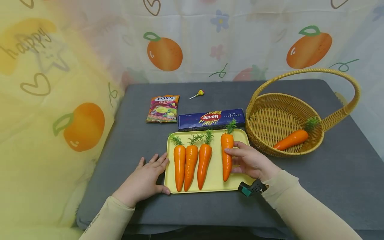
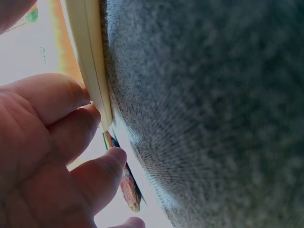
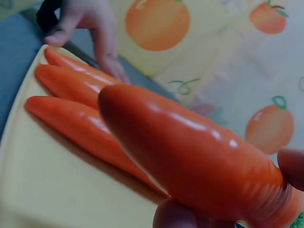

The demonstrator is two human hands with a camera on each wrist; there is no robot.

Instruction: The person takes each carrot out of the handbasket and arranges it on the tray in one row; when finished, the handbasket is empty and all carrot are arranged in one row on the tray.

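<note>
In the head view my right hand (image 1: 253,160) pinches an orange toy carrot (image 1: 227,156) with a green leafy top. The right wrist view shows this carrot (image 3: 190,152) raised above the tray, its thin end towards the other carrots. On the pale yellow tray (image 1: 216,180), three more carrots (image 1: 190,163) lie side by side, tops pointing away. My left hand (image 1: 147,180) touches the tray's left edge with spread fingers. In the left wrist view, fingertips of the left hand (image 2: 52,142) meet the tray's rim (image 2: 88,61).
A wicker basket (image 1: 267,115) with a tall handle stands right of the tray, holding one carrot (image 1: 291,140). Behind the tray lie a blue spaghetti box (image 1: 192,122), a candy bag (image 1: 163,109) and a lollipop (image 1: 198,94). A patterned cloth hangs behind the grey table (image 1: 135,133).
</note>
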